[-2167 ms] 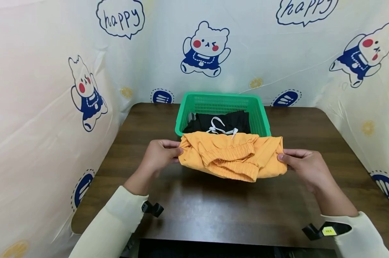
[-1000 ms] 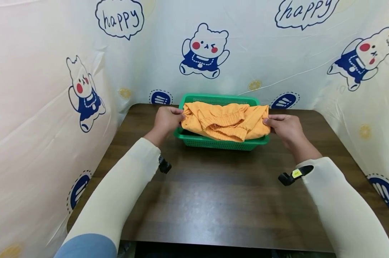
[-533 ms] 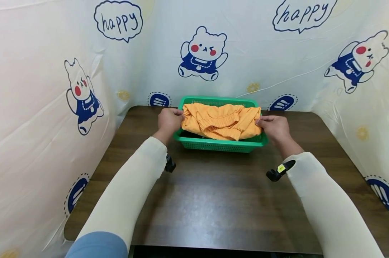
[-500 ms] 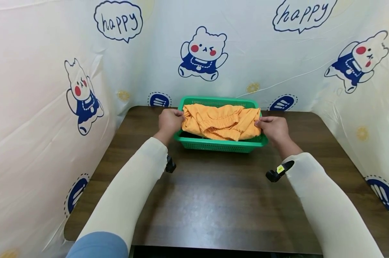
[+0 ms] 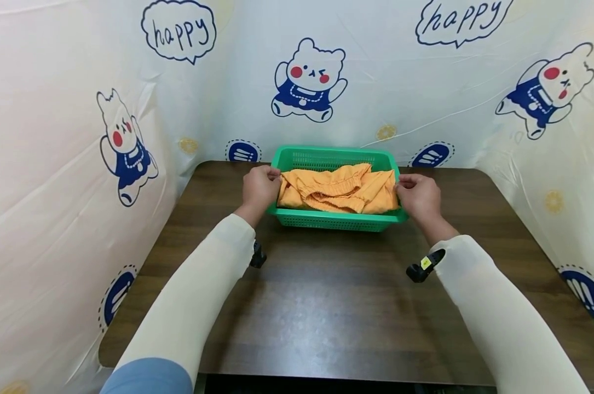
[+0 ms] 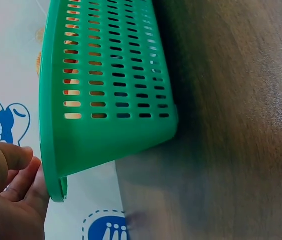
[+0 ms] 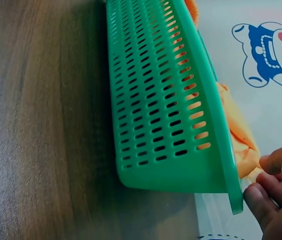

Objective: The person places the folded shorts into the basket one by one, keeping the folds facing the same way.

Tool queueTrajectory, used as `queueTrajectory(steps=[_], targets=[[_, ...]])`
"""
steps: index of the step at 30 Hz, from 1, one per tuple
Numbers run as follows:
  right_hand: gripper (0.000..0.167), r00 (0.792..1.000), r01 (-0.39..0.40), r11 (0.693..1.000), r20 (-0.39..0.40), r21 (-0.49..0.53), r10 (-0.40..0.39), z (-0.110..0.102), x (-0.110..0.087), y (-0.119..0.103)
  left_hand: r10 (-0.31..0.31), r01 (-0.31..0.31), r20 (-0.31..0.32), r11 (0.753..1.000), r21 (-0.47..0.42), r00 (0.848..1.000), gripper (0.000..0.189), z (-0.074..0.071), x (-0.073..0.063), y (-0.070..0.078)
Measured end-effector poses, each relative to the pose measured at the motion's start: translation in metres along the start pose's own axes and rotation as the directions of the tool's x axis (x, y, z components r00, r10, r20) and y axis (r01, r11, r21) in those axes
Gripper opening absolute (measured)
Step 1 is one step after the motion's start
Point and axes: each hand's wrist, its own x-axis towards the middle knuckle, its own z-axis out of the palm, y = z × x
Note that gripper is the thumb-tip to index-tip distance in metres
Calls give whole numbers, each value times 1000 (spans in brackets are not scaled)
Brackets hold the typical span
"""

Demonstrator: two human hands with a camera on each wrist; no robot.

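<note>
Folded orange shorts (image 5: pixel 336 189) with a gathered elastic band lie in the green plastic basket (image 5: pixel 338 220) and fill most of its length. My left hand (image 5: pixel 260 189) is at the basket's left end, thumb and fingertips close together by the rim. In the left wrist view the rim hides whether cloth is between them. At the right end, my right hand (image 5: pixel 419 200) pinches a corner of the shorts. The right wrist view shows that orange corner (image 7: pixel 245 155) above the rim, between thumb and fingers. The black clothing under the shorts is hidden.
The basket stands near the back edge of a dark wooden table (image 5: pixel 316 306). A printed curtain (image 5: pixel 365 65) hangs close behind it and along both sides. Each sleeve cuff carries a small black camera; the right camera (image 5: pixel 422 268) has a yellow label.
Both hands have carried the orange shorts forward from in front of the basket and lowered them into it, covering the black clothing. Most recently the shorts' upper edge has sunk lower inside the rim.
</note>
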Motion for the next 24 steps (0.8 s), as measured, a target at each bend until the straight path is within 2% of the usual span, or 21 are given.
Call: queueTrajectory(steps=[4, 7, 9, 12, 14, 15, 20, 22, 24], targets=[[34, 995, 74, 995, 74, -68, -69, 1, 2, 3, 19, -19, 16, 1000, 11, 1000, 22, -1, 1, -3], [34, 977, 178, 971, 149, -157, -155, 4, 4, 6, 29, -30, 26, 999, 23, 999, 23, -1, 0, -6], [31, 944, 300, 922, 213, -244, -251, 7, 6, 9, 38, -38, 25, 999, 28, 999, 22, -1, -1, -8], [28, 878, 466, 822, 289, -327, -382, 12, 11, 14, 45, -46, 26, 998, 31, 999, 21, 0, -2, -12], [27, 843, 531, 767, 322, -360, -432, 14, 14, 16, 55, -56, 27, 998, 27, 998, 21, 1, -2, -13], [27, 833, 546, 755, 332, -362, -443, 14, 15, 17, 58, -59, 28, 998, 23, 998, 20, 1, -2, -14], [30, 812, 563, 747, 403, -353, -422, 11, 19, 18, 72, -72, 31, 997, -1, 997, 23, 3, -5, -15], [32, 822, 532, 781, 421, -328, -383, 8, 21, 16, 105, -106, 45, 994, 0, 993, 28, 2, -6, -14], [39, 843, 485, 823, 407, -295, -351, 5, 22, 13, 156, -158, 76, 987, 33, 985, 38, 0, -5, -11]])
